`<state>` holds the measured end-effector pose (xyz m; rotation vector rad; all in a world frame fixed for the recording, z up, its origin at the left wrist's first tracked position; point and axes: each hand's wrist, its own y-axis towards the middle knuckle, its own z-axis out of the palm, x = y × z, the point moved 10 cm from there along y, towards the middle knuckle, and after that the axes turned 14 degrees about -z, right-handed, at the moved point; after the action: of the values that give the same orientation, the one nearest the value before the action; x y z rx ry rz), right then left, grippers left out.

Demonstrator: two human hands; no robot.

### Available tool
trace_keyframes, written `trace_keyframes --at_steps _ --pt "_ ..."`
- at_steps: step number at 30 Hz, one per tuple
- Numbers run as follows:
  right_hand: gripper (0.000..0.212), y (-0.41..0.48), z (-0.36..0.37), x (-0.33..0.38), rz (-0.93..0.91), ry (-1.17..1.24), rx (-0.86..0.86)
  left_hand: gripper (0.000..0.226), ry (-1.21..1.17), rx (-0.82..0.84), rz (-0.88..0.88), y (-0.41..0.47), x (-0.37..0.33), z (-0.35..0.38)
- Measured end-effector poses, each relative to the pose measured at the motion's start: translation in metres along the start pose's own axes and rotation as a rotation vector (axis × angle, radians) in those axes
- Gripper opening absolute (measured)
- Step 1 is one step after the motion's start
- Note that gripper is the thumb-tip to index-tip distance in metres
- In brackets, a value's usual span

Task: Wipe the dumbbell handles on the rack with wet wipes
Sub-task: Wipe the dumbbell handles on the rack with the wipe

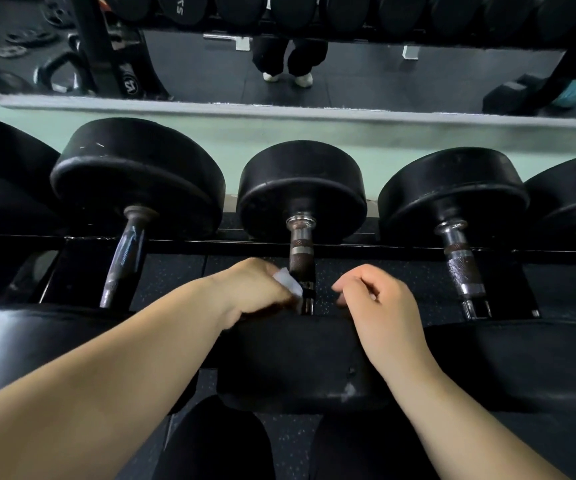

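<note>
Now left hand (pixel 255 289) pinches a wet wipe (pixel 288 284) against the middle handle (pixel 300 251); right hand (pixel 380 306) loosely curled, empty

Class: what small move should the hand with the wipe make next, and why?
Probably slide the wet wipe in the left hand up the middle dumbbell handle toward the far head: it sits at the handle's near end, with the rest uncovered.

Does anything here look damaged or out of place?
The middle dumbbell's near head has a pale chipped patch in its black surface, and its handle looks brown, perhaps rusty. The left hand holds a wipe at it. Nothing else stands out.
</note>
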<state>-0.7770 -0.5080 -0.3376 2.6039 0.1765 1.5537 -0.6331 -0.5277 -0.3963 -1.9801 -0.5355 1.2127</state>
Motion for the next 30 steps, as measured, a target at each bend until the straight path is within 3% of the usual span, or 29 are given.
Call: trace_keyframes --at_steps 4,6,7,12,17,22,24,28,30 --pt "0.02 0.0 -0.001 0.001 -0.004 0.005 -0.014 0.028 -0.35 0.096 -0.05 0.011 0.0 0.001" --pt "0.02 0.0 -0.002 0.001 -0.006 0.006 -0.019 0.009 -0.378 0.079 -0.057 0.017 -0.004 0.0" --pt "0.02 -0.001 -0.003 0.0 -0.005 0.011 -0.023 0.009 -0.38 0.105 -0.051 0.02 -0.008 0.001" --pt "0.021 -0.002 -0.001 -0.002 0.012 0.067 -0.029 0.037 -0.421 0.203 0.043 0.028 -0.022 -0.007" --pt "0.022 -0.002 -0.001 -0.005 0.01 0.084 -0.042 0.038 -0.301 0.221 0.09 0.03 -0.02 0.003" --pt "0.02 -0.002 -0.001 -0.008 0.003 0.105 -0.054 0.037 0.087 0.101 -0.037 0.04 0.004 0.008" --pt "0.019 -0.002 -0.001 -0.008 -0.003 0.101 -0.053 0.041 -0.087 0.129 0.025 0.04 -0.007 0.005" --pt "0.022 -0.001 -0.002 -0.007 -0.016 0.091 -0.055 0.046 -0.73 0.121 0.075 0.036 -0.019 -0.021" --pt "0.019 -0.002 -0.001 -0.007 -0.018 0.093 -0.058 0.043 -0.679 0.108 0.056 0.038 -0.016 -0.019"
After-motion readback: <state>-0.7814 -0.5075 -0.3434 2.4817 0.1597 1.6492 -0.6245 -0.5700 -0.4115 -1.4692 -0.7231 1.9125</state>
